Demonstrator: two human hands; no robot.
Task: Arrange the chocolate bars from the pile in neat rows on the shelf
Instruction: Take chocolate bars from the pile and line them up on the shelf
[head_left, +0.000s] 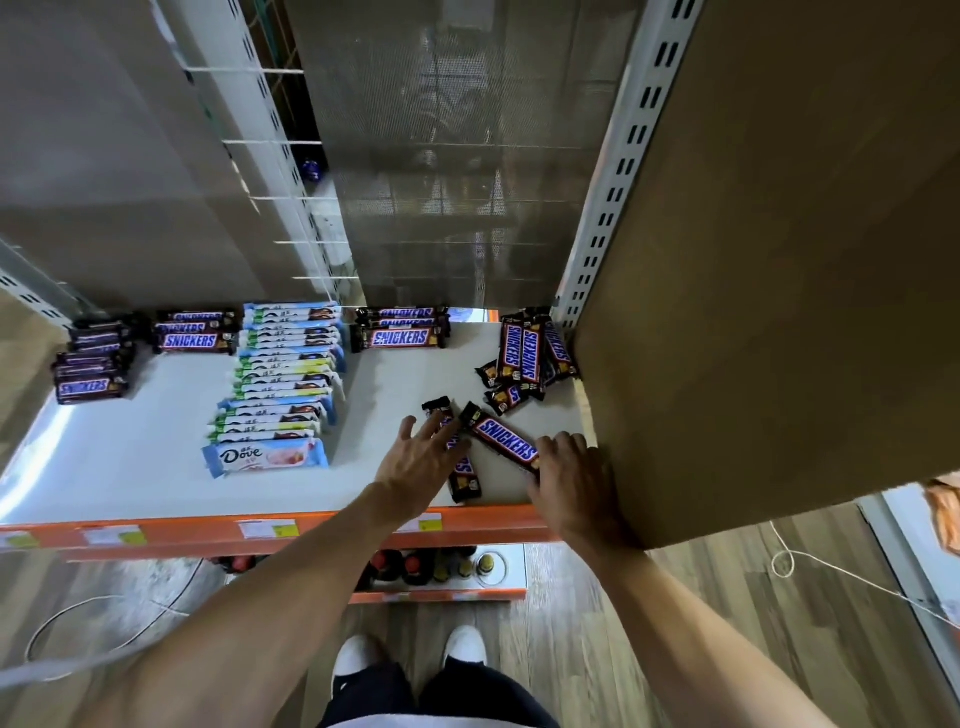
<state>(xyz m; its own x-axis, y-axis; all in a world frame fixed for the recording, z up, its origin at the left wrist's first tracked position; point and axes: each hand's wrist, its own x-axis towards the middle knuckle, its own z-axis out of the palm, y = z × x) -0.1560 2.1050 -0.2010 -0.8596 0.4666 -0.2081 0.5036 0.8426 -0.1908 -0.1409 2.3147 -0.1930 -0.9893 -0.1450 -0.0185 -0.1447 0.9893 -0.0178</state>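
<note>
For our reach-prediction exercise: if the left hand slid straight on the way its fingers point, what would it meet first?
The left hand would probably first meet the Snickers bar already under its fingertips; depth is unclear.

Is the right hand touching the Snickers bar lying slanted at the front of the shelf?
Touching. The head view shows the right hand with fingertips on the near end of the slanted Snickers bar, with no gap.

Glossy plastic wrappers (503, 442), matt shelf (156, 441), wood-look floor (727, 597).
</note>
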